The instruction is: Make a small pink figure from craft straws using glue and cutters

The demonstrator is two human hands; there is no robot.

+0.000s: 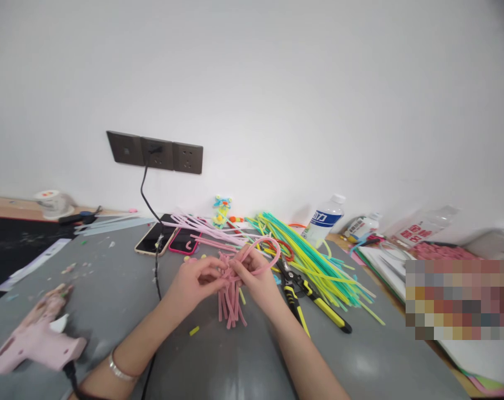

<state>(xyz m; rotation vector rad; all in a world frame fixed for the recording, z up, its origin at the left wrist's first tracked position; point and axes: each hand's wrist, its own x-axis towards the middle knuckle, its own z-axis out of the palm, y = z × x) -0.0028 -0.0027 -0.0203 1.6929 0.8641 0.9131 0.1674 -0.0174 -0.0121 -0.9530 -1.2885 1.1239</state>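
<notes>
Head view, left to right. A pink glue gun (33,341) lies on the gray tabletop (218,366); two phones (151,240) lie side by side. The left hand (196,280) pinches the upper part of a bundle of pink stems (232,305), its cut ends pointing down between the hands. The right hand (254,272), fingers curled, grips the same part, beneath a looped strand (275,244). Adjacent: yellow-and-black pliers (324,310), then green and yellow stems (310,255).

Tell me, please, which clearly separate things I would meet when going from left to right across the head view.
Pink glue gun, gold-edged phone, left hand, right hand, yellow-handled pliers, clear bottle with red lettering.
</notes>
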